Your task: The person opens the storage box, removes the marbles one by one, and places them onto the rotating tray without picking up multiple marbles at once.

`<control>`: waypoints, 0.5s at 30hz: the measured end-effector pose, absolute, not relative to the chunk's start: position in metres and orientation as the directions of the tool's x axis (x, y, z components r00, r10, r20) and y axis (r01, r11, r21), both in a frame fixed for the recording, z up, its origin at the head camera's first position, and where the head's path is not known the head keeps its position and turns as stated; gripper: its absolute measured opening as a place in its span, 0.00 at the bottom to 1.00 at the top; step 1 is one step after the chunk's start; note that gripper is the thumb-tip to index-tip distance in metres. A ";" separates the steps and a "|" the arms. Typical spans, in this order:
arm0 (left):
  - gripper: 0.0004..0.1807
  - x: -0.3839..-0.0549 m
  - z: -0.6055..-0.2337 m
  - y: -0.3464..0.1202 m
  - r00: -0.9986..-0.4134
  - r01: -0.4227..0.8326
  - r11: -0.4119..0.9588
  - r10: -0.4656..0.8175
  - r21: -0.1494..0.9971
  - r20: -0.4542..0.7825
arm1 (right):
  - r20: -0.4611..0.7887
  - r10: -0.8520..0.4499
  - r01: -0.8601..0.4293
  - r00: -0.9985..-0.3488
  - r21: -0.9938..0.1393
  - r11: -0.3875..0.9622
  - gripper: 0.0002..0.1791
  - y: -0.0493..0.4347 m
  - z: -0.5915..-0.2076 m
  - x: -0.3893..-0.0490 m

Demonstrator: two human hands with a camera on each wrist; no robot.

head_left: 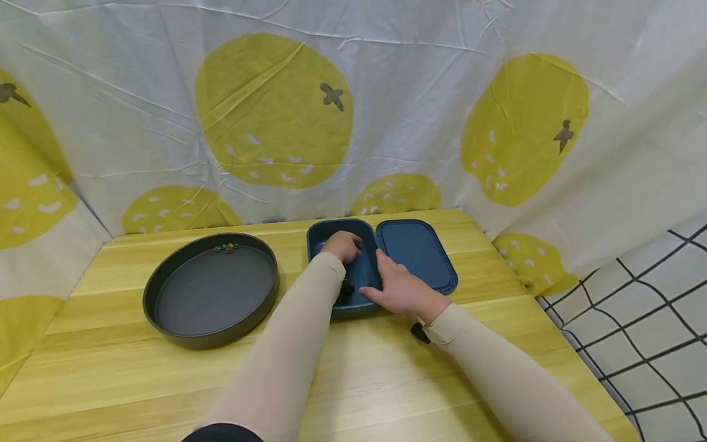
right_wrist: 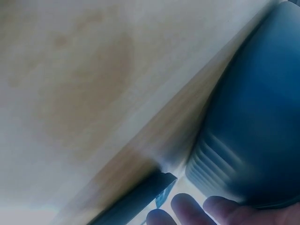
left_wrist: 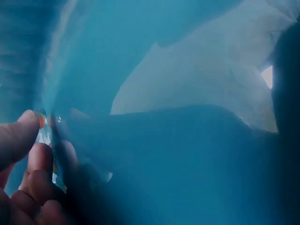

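A deep blue rectangular container (head_left: 361,270) stands on the table. My left hand (head_left: 342,247) reaches down inside it, near the far left part. In the left wrist view, thumb and fingertips pinch a small shiny bead with an orange tint, probably a glass marble (left_wrist: 42,121), close to the container's wall. My right hand (head_left: 405,291) holds the container's right side, thumb over the rim and fingers along the outer wall. The right wrist view shows its fingertips (right_wrist: 187,208) beside that wall. Several small green and red marbles (head_left: 227,248) lie in the round dark pan (head_left: 215,294) at left.
A flat blue lid (head_left: 417,255) lies on the wooden table (head_left: 375,380), right of the container. A white curtain with yellow fruit prints (head_left: 386,123) hangs behind the table. Black netting (head_left: 646,331) runs along the right side.
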State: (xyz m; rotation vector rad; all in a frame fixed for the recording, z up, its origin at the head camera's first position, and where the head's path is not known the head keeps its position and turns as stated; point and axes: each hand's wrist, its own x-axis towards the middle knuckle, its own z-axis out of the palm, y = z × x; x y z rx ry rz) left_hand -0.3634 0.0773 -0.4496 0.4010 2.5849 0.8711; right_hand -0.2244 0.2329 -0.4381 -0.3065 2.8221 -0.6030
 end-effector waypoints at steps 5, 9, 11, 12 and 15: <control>0.18 -0.361 -0.452 0.078 -0.884 0.135 0.759 0.383 0.637 -0.269 | -0.188 -0.251 -0.151 -0.950 -0.427 0.891 0.60 0.233 -0.438 -0.225; 0.16 -0.359 -0.454 0.079 -0.888 0.104 0.745 0.367 0.659 -0.276 | -0.192 -0.250 -0.149 -0.949 -0.427 0.892 0.60 0.233 -0.439 -0.226; 0.16 -0.358 -0.454 0.079 -0.889 0.094 0.739 0.364 0.667 -0.278 | -0.194 -0.249 -0.146 -0.949 -0.430 0.891 0.60 0.233 -0.439 -0.225; 0.16 -0.358 -0.454 0.079 -0.889 0.093 0.737 0.365 0.670 -0.277 | -0.193 -0.249 -0.145 -0.949 -0.431 0.890 0.60 0.233 -0.439 -0.225; 0.15 -0.357 -0.455 0.080 -0.887 0.098 0.734 0.371 0.672 -0.275 | -0.191 -0.246 -0.143 -0.950 -0.435 0.889 0.60 0.233 -0.439 -0.225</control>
